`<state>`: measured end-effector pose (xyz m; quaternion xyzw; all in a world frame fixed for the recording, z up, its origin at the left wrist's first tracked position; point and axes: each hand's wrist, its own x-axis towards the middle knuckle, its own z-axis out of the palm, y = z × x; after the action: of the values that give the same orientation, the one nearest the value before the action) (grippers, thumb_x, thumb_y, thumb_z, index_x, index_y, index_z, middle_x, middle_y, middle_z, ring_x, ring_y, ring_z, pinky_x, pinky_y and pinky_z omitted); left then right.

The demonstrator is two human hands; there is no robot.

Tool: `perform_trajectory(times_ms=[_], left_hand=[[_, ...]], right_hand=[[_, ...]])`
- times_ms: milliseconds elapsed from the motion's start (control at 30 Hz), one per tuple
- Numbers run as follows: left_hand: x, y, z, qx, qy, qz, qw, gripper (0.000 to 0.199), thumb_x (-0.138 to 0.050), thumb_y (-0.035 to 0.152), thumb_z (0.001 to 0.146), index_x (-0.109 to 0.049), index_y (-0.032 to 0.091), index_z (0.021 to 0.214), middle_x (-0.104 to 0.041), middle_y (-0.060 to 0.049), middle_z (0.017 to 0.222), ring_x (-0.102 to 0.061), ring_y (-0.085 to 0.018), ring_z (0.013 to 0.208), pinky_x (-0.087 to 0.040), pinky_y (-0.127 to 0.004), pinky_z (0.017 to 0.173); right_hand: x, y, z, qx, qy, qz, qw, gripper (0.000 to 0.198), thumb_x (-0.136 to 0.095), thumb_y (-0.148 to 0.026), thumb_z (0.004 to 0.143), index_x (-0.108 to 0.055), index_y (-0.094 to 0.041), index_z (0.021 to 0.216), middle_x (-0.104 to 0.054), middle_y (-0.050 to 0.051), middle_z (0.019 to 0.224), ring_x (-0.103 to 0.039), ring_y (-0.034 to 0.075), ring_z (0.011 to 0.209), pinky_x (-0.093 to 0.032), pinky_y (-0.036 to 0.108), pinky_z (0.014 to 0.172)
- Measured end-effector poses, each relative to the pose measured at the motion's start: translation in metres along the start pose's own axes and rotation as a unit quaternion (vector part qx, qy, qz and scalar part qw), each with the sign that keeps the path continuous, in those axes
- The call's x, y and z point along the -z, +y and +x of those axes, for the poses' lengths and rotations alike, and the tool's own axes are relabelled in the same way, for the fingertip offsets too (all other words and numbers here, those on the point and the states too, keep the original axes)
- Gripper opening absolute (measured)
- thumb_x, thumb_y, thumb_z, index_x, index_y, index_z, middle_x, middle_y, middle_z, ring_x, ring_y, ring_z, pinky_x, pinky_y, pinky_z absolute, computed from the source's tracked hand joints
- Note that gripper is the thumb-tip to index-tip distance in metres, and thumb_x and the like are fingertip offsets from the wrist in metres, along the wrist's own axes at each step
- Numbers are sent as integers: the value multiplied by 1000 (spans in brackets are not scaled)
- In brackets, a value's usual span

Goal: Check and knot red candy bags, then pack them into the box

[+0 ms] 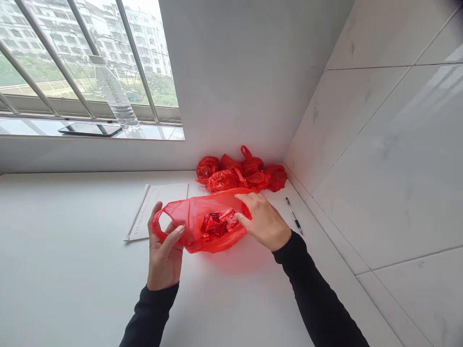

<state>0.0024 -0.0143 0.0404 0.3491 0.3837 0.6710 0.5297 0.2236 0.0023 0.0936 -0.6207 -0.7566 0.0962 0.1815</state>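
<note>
Worktop (72,270) lies open toward its left edge; we note left fingers (173,237) pinching a red bag (224,244), right fingers (249,197) parted at its mouth, bundles (222,181) crowding the far right corner.

Translucent red plastic bag (191,214) is gaping open, stretching sideways; small glossy red-wrapped pieces (216,224) are lying clustered inside.

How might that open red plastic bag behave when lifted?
The red plastic bag would probably be floppy, as its thin, translucent sides crease. Its bottom would likely sag and the load might shift, since the red-wrapped pieces lie heaped inside.
</note>
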Motion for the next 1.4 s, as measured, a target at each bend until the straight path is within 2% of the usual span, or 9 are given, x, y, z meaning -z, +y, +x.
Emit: perform_trajectory(times_ms=[133, 267, 367, 533, 633, 867, 1133, 1267, 1400], left_hand=[[0, 3, -5, -30, -42, 52, 997, 64, -84, 35, 71, -62, 36, 131, -56, 1, 89, -54, -14, 77, -53, -22, 69], [-2, 14, 6, -72, -72, 164, 981, 30, -74, 48, 84, -66, 28, 106, -60, -2, 89, -58, -17, 78, -52, -25, 69], [-11, 34, 21, -124, -97, 262, 952, 30, -68, 53, 88, -68, 23, 90, -62, -5, 88, -57, -19, 82, -48, -28, 74], [-38, 57, 39, -190, -99, 332, 919, 27, -67, 50, 91, -68, 24, 90, -64, -4, 103, -56, -23, 102, -40, -32, 95], [-51, 55, 42, -174, -107, 300, 932, 28, -58, 51, 97, -66, 24, 95, -68, -4, 105, -61, -22, 103, -42, -35, 98], [-65, 39, 37, -88, -122, 192, 970, 28, -60, 53, 96, -62, 27, 105, -65, 2, 66, -70, -20, 80, -53, -32, 79], [-60, 59, 32, -52, -75, 95, 991, 33, -57, 52, 97, -68, 23, 105, -59, 1, 61, -65, -18, 70, -50, -26, 59], [-63, 74, 20, -22, -100, 103, 989, 26, -60, 45, 96, -63, 21, 85, -25, 7, 52, -32, -9, 48, -36, -22, 49], [-71, 76, -3, 4, -205, 127, 970, 14, -55, 37, 93, -55, 26, 102, -36, 5, 67, -31, -11, 59, -32, -23, 54]], right_hand=[[-7, 12, 7, -30, 4, -35, 999, 51, -70, -28, 91, -58, -17, 140, -61, 16, 132, -52, 32, 128, -40, 43, 108], [-10, 19, 11, -55, -22, -50, 997, 43, -74, -21, 86, -64, -15, 127, -73, 12, 105, -66, 30, 108, -41, 44, 101], [-5, 22, 10, -63, -46, -52, 996, 31, -73, -18, 85, -67, -15, 116, -75, 8, 90, -71, 27, 95, -42, 43, 98], [-1, 25, 12, -87, -54, -53, 993, 38, -74, -26, 86, -65, -17, 122, -75, 12, 108, -70, 29, 107, -45, 38, 92], [-12, 24, 17, -107, -57, -52, 991, 44, -74, -29, 87, -63, -20, 129, -75, 12, 111, -71, 30, 107, -49, 36, 84], [-36, 23, 24, -108, -67, -36, 991, 26, -70, -13, 84, -72, -14, 111, -75, 15, 99, -73, 31, 97, -50, 36, 79], [18, 2, -2, -24, 38, 117, 992, 17, -59, -34, 100, -70, -24, 109, -71, 2, 104, -67, 18, 98, -50, 30, 85], [43, -12, -25, 74, 199, 298, 931, 14, -62, -38, 100, -68, -25, 99, -66, 1, 103, -63, 17, 98, -49, 32, 91], [51, -21, -41, 105, 171, 374, 905, 5, -64, -32, 100, -67, -28, 102, -66, -3, 95, -63, 14, 88, -51, 28, 83]])
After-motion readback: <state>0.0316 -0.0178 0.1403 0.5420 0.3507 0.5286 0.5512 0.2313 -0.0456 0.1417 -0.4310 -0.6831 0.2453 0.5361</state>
